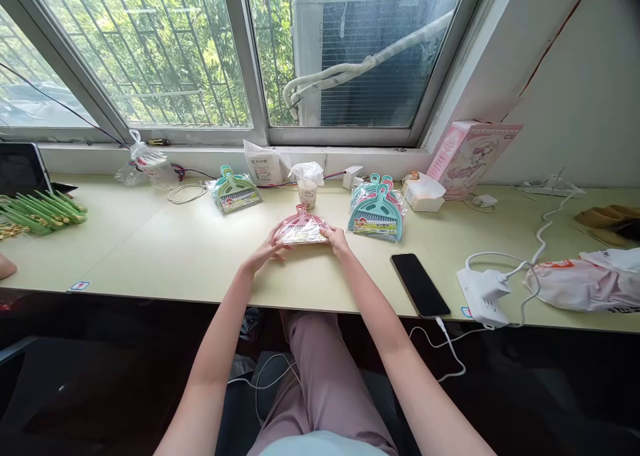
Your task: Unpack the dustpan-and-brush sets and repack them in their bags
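at the near edge of the surface (165, 259) a phone (421, 285) lies to the right, a cable at its lower end. beyond it both hands are on the pink pack (303, 228), a wrapped dustpan with a brush: the left hand (270, 249) grasps its left corner, some fingers spread below the edge, and the right hand (336, 239) pinches the right corner, thumb on top. the pack is in the middle, wide edge toward the person, handle pointing away; whether it rests fully on the surface or is slightly raised, i cannot tell.

it should be light, and the pan looks like thin, fairly stiff plastic. the clear wrap is glossy and creased, so it will likely slide under the fingertips and crackle loose; the bristles would give if pressed. the two wide corners look the surest hold, the narrow handle a good second.

farther back, a teal stack (377, 209) sits to the right, a green pack (234, 191) to the left, and a cup (307, 193) just behind the handle.
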{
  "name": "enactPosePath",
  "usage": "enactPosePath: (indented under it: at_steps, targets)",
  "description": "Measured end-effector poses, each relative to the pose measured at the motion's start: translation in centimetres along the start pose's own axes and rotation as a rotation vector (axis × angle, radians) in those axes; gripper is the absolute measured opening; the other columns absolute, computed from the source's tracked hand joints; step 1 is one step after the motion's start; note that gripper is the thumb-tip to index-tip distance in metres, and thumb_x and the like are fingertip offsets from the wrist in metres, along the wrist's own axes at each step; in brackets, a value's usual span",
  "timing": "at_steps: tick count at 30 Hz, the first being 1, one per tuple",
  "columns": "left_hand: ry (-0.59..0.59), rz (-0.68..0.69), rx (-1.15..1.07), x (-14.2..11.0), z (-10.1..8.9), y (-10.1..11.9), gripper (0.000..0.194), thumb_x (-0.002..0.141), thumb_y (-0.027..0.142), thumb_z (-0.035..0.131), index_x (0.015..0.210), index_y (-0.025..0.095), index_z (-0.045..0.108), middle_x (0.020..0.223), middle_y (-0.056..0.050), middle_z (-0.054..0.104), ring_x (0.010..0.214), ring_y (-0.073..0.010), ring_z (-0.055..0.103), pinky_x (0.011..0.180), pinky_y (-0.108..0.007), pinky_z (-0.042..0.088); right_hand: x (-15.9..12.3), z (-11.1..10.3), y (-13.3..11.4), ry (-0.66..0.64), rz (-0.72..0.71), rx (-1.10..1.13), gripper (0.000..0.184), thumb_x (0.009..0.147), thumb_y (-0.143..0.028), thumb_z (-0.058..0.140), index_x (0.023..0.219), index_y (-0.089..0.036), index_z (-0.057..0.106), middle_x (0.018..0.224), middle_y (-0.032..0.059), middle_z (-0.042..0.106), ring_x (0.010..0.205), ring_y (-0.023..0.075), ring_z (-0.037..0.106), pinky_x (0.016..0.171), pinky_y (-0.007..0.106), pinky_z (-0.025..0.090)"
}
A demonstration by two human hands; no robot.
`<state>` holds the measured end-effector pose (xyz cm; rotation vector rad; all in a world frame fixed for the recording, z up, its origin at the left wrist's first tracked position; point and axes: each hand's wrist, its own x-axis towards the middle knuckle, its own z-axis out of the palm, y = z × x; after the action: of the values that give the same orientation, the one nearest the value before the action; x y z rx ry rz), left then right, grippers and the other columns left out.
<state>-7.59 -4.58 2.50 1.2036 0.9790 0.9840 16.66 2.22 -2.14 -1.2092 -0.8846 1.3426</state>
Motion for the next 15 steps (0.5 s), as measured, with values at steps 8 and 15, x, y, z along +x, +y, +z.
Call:
enactPosePath:
  at_steps: [8, 15]
  targets:
    - [0.185, 0.047, 0.160, 0.3, 0.9, -0.6, 0.065, 0.069, 0.025, 0.082, 0.130, 0.019, 0.060, 0.107, -0.011, 0.067, 0.070, -0.0142, 0.067, 0.048, -0.018, 0.053, -0.1, 0.0, -0.1, -0.010, -0.047, -0.135, 0.038, 0.062, -0.030, 0.079, 0.096, -0.014, 0.074, 0.084, 0.0049, 0.075, 0.083, 0.0224, 0.070, 0.073, 0.032, 0.058]
    - [0.307, -0.078, -0.005, 1.1, 0.4, -1.3, 0.119, 0.076, 0.013, 0.076, 0.156, 0.023, -0.012, 0.089, -0.004, 0.070, 0.058, -0.0140, 0.068, 0.051, -0.022, 0.055, -0.7, 0.1, -0.1, -0.006, -0.091, -0.229, 0.044, 0.064, -0.034, 0.077, 0.104, -0.016, 0.073, 0.088, 0.0042, 0.076, 0.088, 0.0222, 0.070, 0.083, 0.035, 0.056]
